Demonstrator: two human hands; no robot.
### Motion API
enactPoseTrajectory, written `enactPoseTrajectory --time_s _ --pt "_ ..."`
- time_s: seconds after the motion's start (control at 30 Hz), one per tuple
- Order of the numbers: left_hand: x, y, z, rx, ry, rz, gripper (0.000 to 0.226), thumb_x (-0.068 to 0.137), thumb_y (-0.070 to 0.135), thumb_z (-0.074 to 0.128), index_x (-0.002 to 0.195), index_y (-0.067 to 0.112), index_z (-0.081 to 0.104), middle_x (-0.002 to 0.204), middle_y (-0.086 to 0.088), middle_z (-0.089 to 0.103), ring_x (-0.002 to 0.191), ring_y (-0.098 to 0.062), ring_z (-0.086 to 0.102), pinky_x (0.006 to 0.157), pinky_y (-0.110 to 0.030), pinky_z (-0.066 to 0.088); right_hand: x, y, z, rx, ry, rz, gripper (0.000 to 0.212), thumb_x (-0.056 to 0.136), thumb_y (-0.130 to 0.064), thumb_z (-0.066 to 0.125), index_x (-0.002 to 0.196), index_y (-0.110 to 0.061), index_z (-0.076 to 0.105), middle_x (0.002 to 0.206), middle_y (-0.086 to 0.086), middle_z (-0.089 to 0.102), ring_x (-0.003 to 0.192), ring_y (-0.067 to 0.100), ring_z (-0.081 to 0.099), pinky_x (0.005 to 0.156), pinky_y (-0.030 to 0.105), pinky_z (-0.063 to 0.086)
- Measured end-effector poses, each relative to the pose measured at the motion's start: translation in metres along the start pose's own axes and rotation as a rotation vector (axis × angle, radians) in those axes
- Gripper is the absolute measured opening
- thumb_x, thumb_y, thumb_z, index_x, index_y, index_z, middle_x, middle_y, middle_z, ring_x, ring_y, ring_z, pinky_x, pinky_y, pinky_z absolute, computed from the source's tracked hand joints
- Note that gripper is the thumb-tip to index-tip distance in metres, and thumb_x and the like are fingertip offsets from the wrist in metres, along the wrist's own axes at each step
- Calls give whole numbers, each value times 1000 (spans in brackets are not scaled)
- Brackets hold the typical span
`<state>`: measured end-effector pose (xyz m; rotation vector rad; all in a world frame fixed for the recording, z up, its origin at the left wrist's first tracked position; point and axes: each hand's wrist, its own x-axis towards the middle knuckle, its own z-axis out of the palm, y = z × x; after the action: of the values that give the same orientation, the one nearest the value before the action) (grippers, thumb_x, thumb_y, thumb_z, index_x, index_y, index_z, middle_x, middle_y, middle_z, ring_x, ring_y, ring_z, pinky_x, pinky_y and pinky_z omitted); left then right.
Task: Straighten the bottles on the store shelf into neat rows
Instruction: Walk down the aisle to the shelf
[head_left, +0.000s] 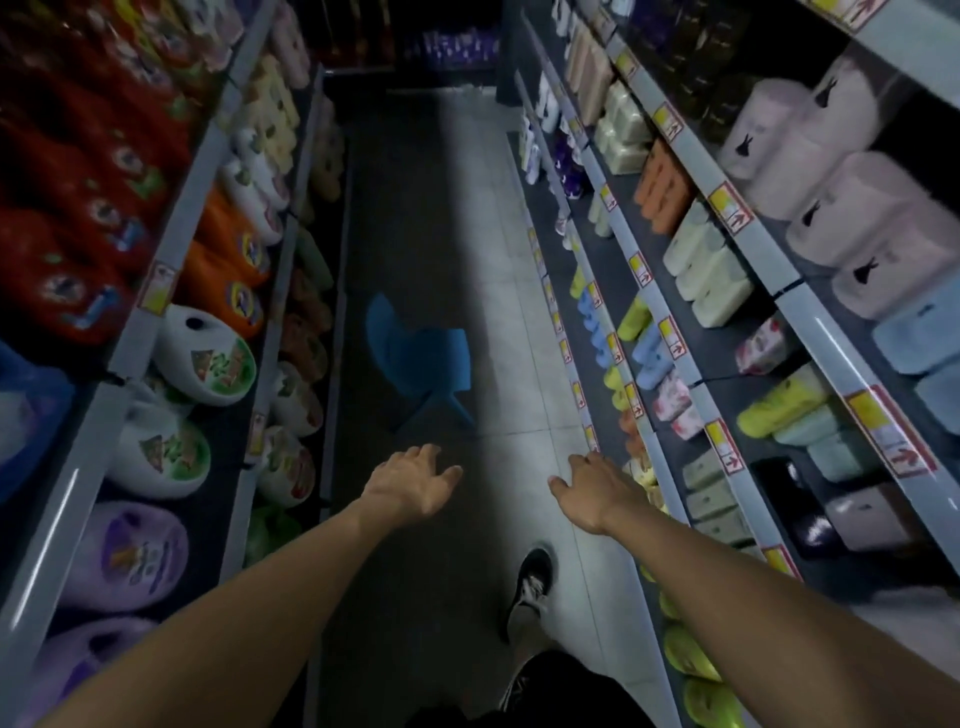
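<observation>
I look down a narrow store aisle with shelves on both sides. My left hand (413, 480) hangs over the aisle floor, fingers spread, holding nothing. Fingers apart and nothing in them, my right hand (597, 486) reaches to the low right shelf edge (582, 400), beside small orange and yellow bottles (636, 457). Yellow-green bottles (688, 660) lie on the bottom right shelf under my right forearm. White jugs with green labels (208, 358) and purple jugs (127, 556) fill the left shelves.
A blue plastic chair (421, 358) stands in the aisle just beyond my hands. My shoe (530, 587) is on the tiled floor below. Upper right shelves hold pink packs (852, 208) and cream bottles (711, 275); red bottles (78, 208) fill the upper left.
</observation>
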<state>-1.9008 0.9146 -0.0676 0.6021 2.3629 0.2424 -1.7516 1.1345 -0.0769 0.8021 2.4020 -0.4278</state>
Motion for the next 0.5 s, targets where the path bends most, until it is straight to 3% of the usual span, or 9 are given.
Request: enactPoseTrajectory --time_s 0.3,0.5 --pt "107 77 -60 33 35 -21 67 102 59 39 158 22 33 160 -7 40 146 -29 38 118 -45 33 106 31 -95 -29 7 -49 67 107 -54 31 160 -13 36 162 11 38 148 32 36 119 45 30" --pt "163 114 -91 57 38 -31 69 101 60 37 157 20 33 159 -8 41 145 -29 39 118 -46 33 175 52 -142 17 -8 -71 67 106 -55 34 157 -12 38 161 12 40 147 34 38 117 45 38"
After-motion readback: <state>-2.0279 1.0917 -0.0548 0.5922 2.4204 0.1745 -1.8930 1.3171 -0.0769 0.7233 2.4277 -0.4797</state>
